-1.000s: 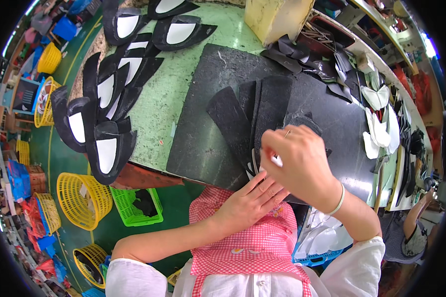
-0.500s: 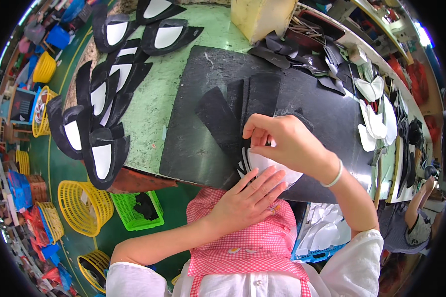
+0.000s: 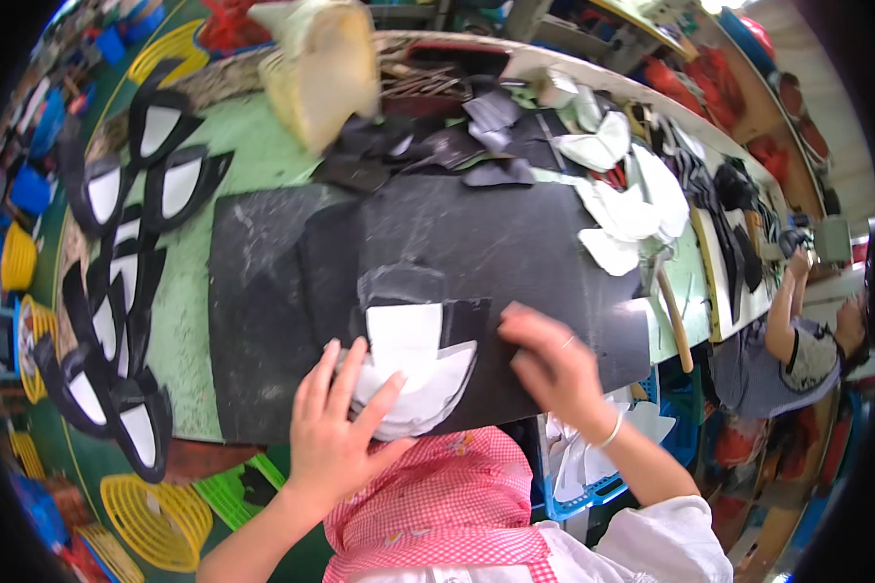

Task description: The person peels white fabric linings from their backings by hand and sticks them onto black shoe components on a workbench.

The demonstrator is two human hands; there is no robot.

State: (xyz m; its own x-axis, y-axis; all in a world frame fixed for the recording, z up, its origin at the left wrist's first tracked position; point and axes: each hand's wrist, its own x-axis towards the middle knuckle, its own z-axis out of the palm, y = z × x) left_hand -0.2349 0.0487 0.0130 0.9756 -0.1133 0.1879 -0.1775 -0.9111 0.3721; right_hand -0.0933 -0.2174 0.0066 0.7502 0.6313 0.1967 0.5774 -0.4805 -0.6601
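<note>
My left hand (image 3: 345, 418) lies with fingers spread on the near left side of a stack of white curved pieces (image 3: 413, 394). The stack sits near the front edge of a black cutting board (image 3: 262, 321). A white flap stands out from its far side, over a black piece with a greyish rounded end (image 3: 403, 282). Black flat strips (image 3: 332, 257) lie just beyond, to the left. My right hand (image 3: 559, 374), smeared by motion, hovers right of the stack with fingers apart and nothing seen in them.
Black shoe uppers with white linings (image 3: 136, 437) line the green tabletop's left side. A yellowish block (image 3: 326, 78) and black scraps (image 3: 457, 146) lie at the back. White cut pieces (image 3: 622, 209) and a wooden-handled hammer (image 3: 673, 321) are right. A blue crate (image 3: 583, 496) stands below; another person (image 3: 773, 364) works far right.
My right hand has left the white pieces and moved right. My left hand has shifted to their left side. The view has swung right, and the white flap now shows.
</note>
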